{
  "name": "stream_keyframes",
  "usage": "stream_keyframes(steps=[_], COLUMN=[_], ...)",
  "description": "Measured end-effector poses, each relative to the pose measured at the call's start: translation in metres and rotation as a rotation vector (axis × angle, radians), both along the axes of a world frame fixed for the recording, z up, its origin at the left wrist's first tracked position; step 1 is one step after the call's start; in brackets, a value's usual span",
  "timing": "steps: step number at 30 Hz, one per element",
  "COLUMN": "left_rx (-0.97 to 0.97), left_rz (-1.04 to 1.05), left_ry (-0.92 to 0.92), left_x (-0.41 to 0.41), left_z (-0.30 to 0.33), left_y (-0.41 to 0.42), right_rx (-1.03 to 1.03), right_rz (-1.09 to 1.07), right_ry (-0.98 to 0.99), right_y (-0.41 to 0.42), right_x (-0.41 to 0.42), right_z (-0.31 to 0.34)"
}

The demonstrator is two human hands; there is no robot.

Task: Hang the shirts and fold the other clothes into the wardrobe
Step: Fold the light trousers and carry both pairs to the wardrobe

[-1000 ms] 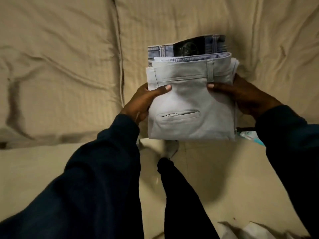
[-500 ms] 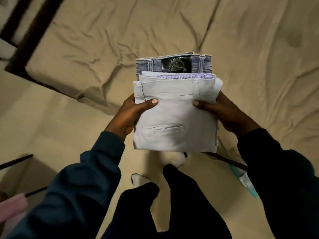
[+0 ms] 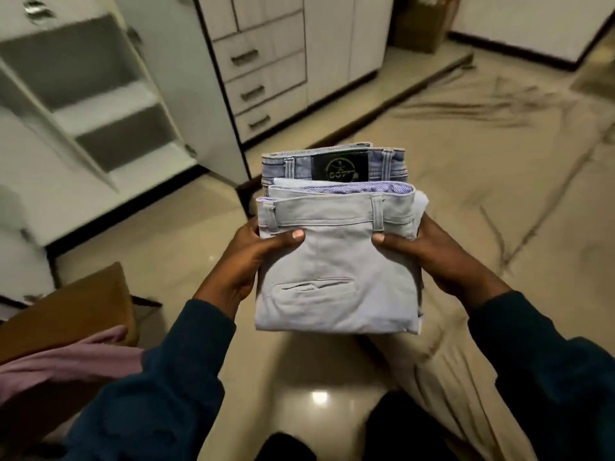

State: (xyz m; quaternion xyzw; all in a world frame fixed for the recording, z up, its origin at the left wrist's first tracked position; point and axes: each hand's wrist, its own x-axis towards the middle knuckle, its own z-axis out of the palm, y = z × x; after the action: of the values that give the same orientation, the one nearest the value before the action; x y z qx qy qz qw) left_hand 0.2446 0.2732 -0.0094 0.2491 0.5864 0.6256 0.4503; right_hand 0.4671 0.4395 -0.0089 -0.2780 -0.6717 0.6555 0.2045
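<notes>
I carry a stack of folded trousers in front of my chest. The grey trousers [image 3: 336, 261] lie on top, back pocket up, and folded blue jeans [image 3: 389, 163] with a black patch sit underneath. My left hand [image 3: 253, 257] grips the stack's left edge, thumb on top. My right hand [image 3: 432, 257] grips its right edge the same way. The white wardrobe [image 3: 100, 108] stands open at the upper left, its shelves showing.
White drawers [image 3: 266, 88] with metal handles stand beside the wardrobe. A beige mattress [image 3: 499, 161] lies on the floor to the right. A brown box [image 3: 66, 311] with pink cloth [image 3: 66, 364] sits at the lower left. Glossy tiled floor [image 3: 166, 254] spreads below.
I have turned away from the mattress with the stack held in both hands. The wardrobe and drawers have come into view ahead and to the left.
</notes>
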Motion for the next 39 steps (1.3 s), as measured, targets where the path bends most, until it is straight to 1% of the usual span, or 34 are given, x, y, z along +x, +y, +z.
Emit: stream_keyframes(steps=[5, 9, 14, 19, 23, 28, 33, 39], left_rx=[0.107, 0.141, 0.180, 0.234, 0.246, 0.240, 0.268, 0.244], left_rz=[0.217, 0.342, 0.454, 0.541, 0.685, 0.791, 0.845, 0.881], left_ry=[0.052, 0.128, 0.234, 0.340, 0.412, 0.424, 0.452, 0.525], left_x=[-0.072, -0.136, -0.216, -0.289, -0.349, -0.407, -0.478, -0.594], left_z=[0.057, 0.107, 0.173, 0.214, 0.251, 0.281, 0.295, 0.303], left_y=[-0.041, -0.053, -0.039, -0.013, 0.006, 0.010, 0.010, -0.006], right_rx=[0.105, 0.132, 0.179, 0.257, 0.283, 0.271, 0.278, 0.324], right_rz=[0.161, 0.214, 0.320, 0.434, 0.527, 0.599, 0.615, 0.650], right_ry=[0.078, 0.150, 0.239, 0.322, 0.383, 0.429, 0.470, 0.504], right_y=[-0.005, 0.003, 0.033, 0.079, 0.107, 0.113, 0.114, 0.105], right_x=[-0.105, -0.188, -0.294, -0.393, -0.485, -0.570, -0.663, -0.789], right_z=[0.060, 0.107, 0.171, 0.215, 0.255, 0.281, 0.288, 0.301])
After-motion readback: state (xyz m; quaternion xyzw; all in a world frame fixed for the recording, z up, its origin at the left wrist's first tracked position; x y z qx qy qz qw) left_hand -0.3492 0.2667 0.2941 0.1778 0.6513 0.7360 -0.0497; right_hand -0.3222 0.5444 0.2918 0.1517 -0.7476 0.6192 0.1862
